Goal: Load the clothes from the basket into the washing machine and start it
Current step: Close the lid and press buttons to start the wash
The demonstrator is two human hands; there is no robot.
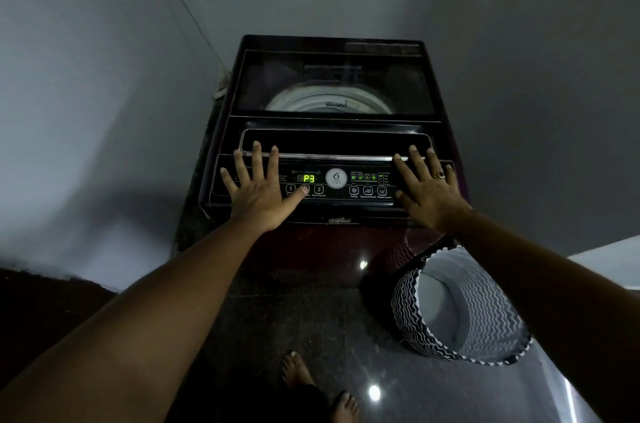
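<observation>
Top-load Whirlpool washing machine (332,242) stands in the corner w/ its glass lid (332,76) down. The white drum rim (329,100) shows thru it, but no clothes are visible inside from this angle. Zigzag-print basket (407,315) sits on the dark floor just beside the machine's front right, mouth toward the camera. As far as its pale lining shows, it's empty, so loading looks done and only the start step is left.

Both hands lie on the control panel (367,182). Left hand (258,187) is flat, fingers spread and straight, gripping nothing. Its thumb (304,190) reaches sideways onto the middle of three numbered btns, prob. the program selector, which fits the green display (308,178) reading P3. The spread fingers likely brace the hand so the thumb presses cleanly. Right hand (427,190), w/ a ring (440,175), is likewise flat and open on the panel's right end, holding nothing. It seems a steadying rest, not on any btn I can make out.

Next, I'd guess, the thumb needs to go one btn right to Start/Pause (318,189), btn 3.
</observation>
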